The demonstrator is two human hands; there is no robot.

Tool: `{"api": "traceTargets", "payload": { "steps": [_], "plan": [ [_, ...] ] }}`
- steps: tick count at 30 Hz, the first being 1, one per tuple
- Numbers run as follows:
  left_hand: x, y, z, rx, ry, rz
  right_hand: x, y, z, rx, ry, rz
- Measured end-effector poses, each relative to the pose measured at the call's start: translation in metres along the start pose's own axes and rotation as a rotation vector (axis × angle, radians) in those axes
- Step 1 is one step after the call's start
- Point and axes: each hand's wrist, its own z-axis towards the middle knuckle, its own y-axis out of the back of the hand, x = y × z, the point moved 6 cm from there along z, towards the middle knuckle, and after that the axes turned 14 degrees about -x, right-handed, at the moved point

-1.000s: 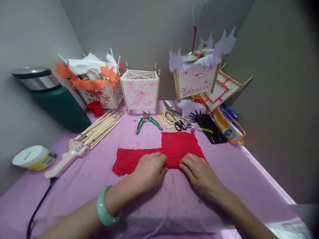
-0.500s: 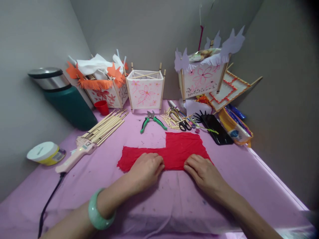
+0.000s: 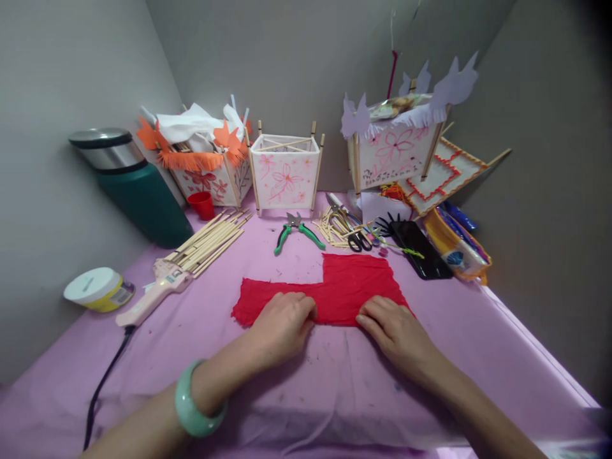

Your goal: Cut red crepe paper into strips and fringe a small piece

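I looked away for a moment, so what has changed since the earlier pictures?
The left hand slid left along the near edge of the red sheet, widening its gap from the right hand. The view swung left too. Both hands remain on the sheet; it and the pliers stayed put.

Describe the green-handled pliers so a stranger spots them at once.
On the purple tabletop, find the red cloth, then look beyond it toward the white floral box in the middle of the back row. Between them lie the pliers, handles splayed toward the cloth. Their green-and-black grips set them apart from the all-black-handled scissors to their right.
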Motion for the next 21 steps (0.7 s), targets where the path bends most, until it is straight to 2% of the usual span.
{"api": "traceTargets", "payload": {
  "steps": [5,10,12,16,21],
  "plan": [
    [0.006,0.012,-0.017,-0.045,-0.007,0.080,-0.002,0.003,-0.006,0.054,0.057,0.110],
    [0.025,0.025,-0.042,-0.094,0.005,0.175,-0.014,0.012,-0.018,0.000,0.082,0.073],
    [0.034,0.032,-0.051,-0.130,0.030,0.151,-0.023,0.018,-0.024,-0.048,0.091,0.034],
    [0.046,0.045,-0.063,-0.228,0.041,0.070,-0.032,0.031,-0.034,-0.225,0.190,-0.036],
    [0.053,0.051,-0.067,-0.243,0.058,0.051,-0.034,0.039,-0.041,-0.373,0.297,-0.099]
  ]
}}
